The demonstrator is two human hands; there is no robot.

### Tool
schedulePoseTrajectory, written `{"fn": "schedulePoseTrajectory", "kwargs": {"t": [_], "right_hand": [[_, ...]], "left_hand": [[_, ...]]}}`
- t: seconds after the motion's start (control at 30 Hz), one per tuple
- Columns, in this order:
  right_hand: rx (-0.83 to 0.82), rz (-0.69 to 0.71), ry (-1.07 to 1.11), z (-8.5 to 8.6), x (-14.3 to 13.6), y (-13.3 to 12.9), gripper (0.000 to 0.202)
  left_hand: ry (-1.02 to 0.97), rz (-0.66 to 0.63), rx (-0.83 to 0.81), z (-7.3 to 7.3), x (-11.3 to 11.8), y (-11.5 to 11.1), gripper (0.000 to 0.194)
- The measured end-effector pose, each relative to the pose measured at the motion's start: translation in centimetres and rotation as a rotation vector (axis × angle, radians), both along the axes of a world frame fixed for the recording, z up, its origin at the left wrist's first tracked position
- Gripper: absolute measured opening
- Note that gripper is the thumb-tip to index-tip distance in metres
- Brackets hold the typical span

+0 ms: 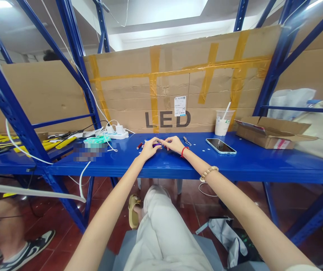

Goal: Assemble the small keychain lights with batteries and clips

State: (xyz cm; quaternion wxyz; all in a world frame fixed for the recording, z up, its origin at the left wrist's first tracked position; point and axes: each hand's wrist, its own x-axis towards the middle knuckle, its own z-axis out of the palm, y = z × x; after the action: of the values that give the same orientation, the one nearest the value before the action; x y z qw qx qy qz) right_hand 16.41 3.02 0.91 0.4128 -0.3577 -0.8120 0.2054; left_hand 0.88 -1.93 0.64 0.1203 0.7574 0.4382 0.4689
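Over the blue tabletop [127, 160], my left hand [149, 148] and my right hand [174, 144] meet with bent, closed fingers. A small, thin purple item [157, 144] shows between the fingertips of both hands. Its kind is too small to make out, and the fingers partly cover it. Just left of my left hand lies a short dark red piece [139, 145]. To the right of my right hand rests a small metal clip-like piece [187, 141]. A red string bracelet circles my right wrist, and a beaded one sits further up that forearm.
A phone [221, 146], a plastic cup with a straw [221, 124] and an open cardboard box [274, 132] stand on the right. At left are a white power strip [119, 132], cables and a teal bundle [97, 140]. Taped cardboard [133, 94] closes the back; blue posts flank it.
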Motion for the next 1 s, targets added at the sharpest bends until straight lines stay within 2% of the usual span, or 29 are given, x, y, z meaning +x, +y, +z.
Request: {"fn": "schedulePoseTrajectory", "kwargs": {"t": [0.27, 0.53, 0.73, 1.0], "right_hand": [[-0.024, 0.060, 0.143, 0.1, -0.3, 0.2, 0.044], [0.000, 0.067, 0.141, -0.1, 0.1, 0.9, 0.030], [-0.013, 0.045, 0.100, -0.5, 0.2, 1.1, 0.031], [-0.041, 0.063, 0.052, -0.1, 0.1, 0.0, 0.040]], "left_hand": [[-0.039, 0.037, -0.012, -0.3, -0.2, 0.7, 0.012], [-0.062, -0.042, -0.034, -0.5, -0.1, 0.5, 0.009], [-0.030, -0.046, -0.013, -0.2, 0.0, 0.1, 0.019], [0.080, 0.045, 0.060, 0.0, -0.2, 0.1, 0.019]]}}
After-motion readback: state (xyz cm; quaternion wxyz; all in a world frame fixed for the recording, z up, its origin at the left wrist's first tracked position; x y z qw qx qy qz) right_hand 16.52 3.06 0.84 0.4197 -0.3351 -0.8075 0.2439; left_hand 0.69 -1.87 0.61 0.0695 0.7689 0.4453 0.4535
